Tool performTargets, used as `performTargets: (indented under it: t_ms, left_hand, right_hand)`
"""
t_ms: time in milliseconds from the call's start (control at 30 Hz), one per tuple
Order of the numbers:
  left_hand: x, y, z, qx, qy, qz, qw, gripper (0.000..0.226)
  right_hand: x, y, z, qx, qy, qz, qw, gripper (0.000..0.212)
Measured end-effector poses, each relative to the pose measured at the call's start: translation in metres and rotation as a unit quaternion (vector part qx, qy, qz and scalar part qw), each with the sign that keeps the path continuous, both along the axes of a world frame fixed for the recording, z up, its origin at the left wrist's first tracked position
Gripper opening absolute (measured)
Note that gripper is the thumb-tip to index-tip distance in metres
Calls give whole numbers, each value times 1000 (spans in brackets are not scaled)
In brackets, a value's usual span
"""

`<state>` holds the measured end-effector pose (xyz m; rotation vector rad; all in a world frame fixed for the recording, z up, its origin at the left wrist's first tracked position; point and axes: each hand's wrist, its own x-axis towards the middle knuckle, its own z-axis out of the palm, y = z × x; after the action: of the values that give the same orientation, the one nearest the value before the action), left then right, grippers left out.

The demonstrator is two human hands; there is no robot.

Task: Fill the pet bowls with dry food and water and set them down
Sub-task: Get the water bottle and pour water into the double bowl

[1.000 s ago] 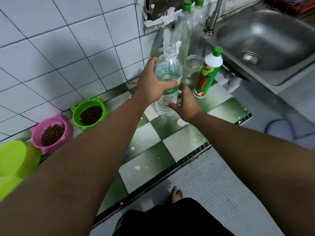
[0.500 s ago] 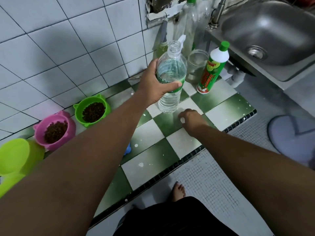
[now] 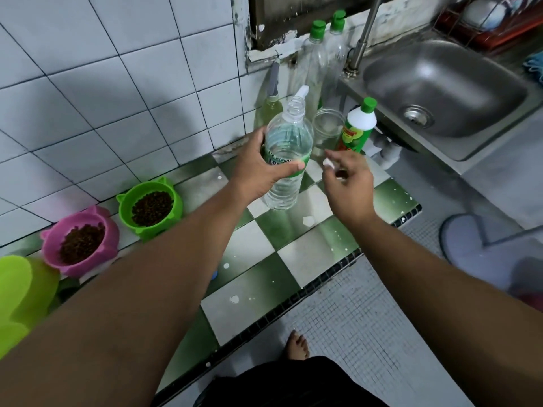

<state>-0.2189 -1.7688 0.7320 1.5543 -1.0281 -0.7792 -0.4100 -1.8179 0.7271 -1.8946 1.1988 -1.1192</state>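
My left hand (image 3: 261, 167) grips a clear water bottle (image 3: 286, 154) with a green label; it has no cap on and stands on the green-and-white tiled ledge (image 3: 293, 259). Just right of the bottle, my right hand (image 3: 348, 183) is raised and pinches a small white cap (image 3: 327, 162) in its fingertips. A green bowl (image 3: 148, 211) and a pink bowl (image 3: 79, 240), both holding brown dry food, sit against the wall at the left.
A lime-green container (image 3: 20, 292) sits at the far left. Behind the bottle stand a glass jar (image 3: 327, 126), a white-and-green bottle (image 3: 357, 127) and tall clear bottles (image 3: 316, 63). A steel sink (image 3: 440, 89) lies at the right. My bare foot (image 3: 296, 345) is on the floor.
My right hand went down to the ledge, picked up the white cap and rose with it beside the bottle. My left hand kept its hold on the bottle.
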Motion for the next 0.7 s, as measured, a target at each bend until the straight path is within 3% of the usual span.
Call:
performTargets:
  t_ms: [133, 200, 300, 433, 700]
  left_hand:
    - [1, 1, -6, 14, 34, -9, 999, 100]
    - [1, 2, -9, 21, 56, -15, 998, 107]
    - [1, 1, -10, 20, 68, -19, 997, 108]
    - [1, -2, -7, 4, 72, -18, 997, 90]
    - [4, -5, -10, -8, 88, -22, 996, 93]
  right_hand:
    - [23, -4, 63, -43, -151, 14, 987, 27]
    - [33, -8, 88, -32, -173, 64, 982, 26]
    - [42, -16, 108, -52, -91, 141, 984, 30]
    - [48, -24, 110, -105, 8, 189, 976, 24]
    - [50, -33, 104, -77, -16, 179, 981, 24]
